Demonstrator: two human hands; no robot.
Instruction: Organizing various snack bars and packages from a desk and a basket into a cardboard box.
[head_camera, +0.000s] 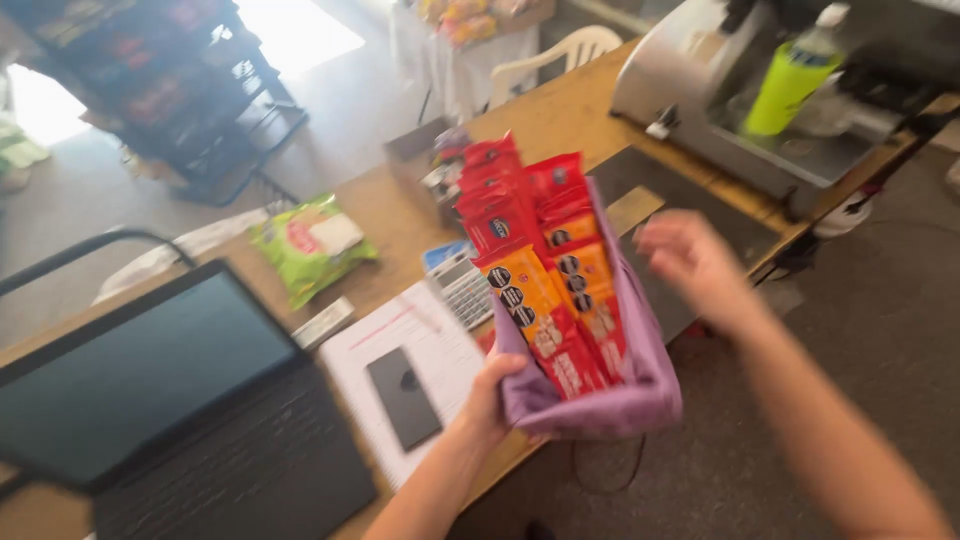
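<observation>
My left hand (492, 398) grips the near left corner of a purple cloth basket (620, 400) held over the edge of a wooden counter (560, 110). Red and orange snack packets (540, 250) stand in rows inside the basket. To the right of the basket my right hand (690, 258) hovers, blurred, fingers spread, holding nothing.
An open black laptop (170, 400) fills the near left. Beside it lie a white paper with a dark phone (403, 396), a calculator (462, 285) and a green snack bag (312, 245). A grey machine with a lime bottle (790, 85) stands at the far right. A white plastic chair (560, 55) is behind.
</observation>
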